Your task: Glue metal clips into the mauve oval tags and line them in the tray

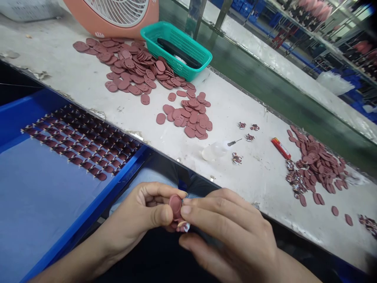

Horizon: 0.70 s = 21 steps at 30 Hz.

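Observation:
Between my two hands, over my lap, is a small dark-red oval piece [176,205] with a little painted figure [183,226] at its lower end. My left hand [144,210] pinches the piece from the left with thumb and forefinger. From the right, the fingers of my right hand [226,224] press on its edge, the thumb lower down near the painted figure. Part of the piece is hidden behind my fingers. On the bench beyond stands a clear squeeze bottle [213,152] with a thin needle tip, with several small painted figures [236,158] beside it.
Loose dark-red ovals [132,67] are heaped on the bench [73,74], more [321,163] at right near a red-labelled tube [280,148]. A blue tray [53,188] at left holds rows of assembled pieces [85,137]. Behind are a green basket [203,65] and an orange fan [76,13].

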Available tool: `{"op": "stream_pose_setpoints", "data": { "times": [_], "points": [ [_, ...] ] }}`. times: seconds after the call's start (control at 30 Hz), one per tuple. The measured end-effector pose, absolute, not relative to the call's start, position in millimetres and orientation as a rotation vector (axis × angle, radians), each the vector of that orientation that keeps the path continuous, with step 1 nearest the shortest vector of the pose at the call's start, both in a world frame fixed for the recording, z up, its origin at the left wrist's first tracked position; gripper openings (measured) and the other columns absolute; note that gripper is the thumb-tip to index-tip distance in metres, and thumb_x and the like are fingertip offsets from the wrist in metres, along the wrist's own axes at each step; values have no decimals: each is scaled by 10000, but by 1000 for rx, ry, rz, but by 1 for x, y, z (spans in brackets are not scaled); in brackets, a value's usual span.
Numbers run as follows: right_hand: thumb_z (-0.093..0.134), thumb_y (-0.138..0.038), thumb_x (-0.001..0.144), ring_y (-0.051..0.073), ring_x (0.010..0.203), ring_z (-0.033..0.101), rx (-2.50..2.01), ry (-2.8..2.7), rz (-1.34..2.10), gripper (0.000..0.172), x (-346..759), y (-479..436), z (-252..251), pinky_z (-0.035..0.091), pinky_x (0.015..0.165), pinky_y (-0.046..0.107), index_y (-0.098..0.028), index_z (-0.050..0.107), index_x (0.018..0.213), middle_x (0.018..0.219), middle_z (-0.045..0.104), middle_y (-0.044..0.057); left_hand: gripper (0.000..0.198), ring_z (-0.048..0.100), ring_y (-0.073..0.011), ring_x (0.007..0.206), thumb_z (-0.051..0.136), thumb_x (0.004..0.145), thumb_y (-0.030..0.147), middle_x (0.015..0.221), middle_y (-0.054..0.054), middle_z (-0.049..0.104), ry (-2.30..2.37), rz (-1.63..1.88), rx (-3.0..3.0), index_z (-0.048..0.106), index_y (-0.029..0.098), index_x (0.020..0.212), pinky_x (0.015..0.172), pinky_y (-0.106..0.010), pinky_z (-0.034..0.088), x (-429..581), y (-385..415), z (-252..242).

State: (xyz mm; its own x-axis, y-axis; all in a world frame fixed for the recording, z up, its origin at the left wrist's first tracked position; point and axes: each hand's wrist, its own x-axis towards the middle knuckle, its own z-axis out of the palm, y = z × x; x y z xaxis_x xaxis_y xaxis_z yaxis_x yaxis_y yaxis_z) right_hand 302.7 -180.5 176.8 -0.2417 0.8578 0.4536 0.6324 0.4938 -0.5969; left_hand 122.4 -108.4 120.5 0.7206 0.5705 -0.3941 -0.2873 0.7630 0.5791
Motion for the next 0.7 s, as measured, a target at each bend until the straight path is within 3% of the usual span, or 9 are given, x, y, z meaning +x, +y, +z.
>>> {"op": "stream_pose_setpoints", "data": {
  "times": [0.13,0.37,0.7],
  "points": [
    [695,-214,947,165,939,739,-1256,-1963,365,334,307,-186,183,630,738,270,-90,607,1244,1053,774,119,247,706,-134,550,958,631,326,682,-24,790,567,455,504,849,249,839,494,-154,520,121,-107,129],
    [650,-51,943,124,854,700,-1194,-1998,428,183,311,-190,180,606,730,224,-37,696,1120,968,781,99,328,685,-140,517,1011,483,312,603,-8,756,650,438,522,849,234,757,534,-204,554,120,-107,143],
    [635,-55,951,144,819,713,-1188,-1996,453,242,311,-188,175,631,698,261,-84,691,1185,961,785,95,299,688,-141,514,1003,511,283,610,-12,764,620,471,532,851,235,764,524,-201,557,121,-108,138]
  ]
}}
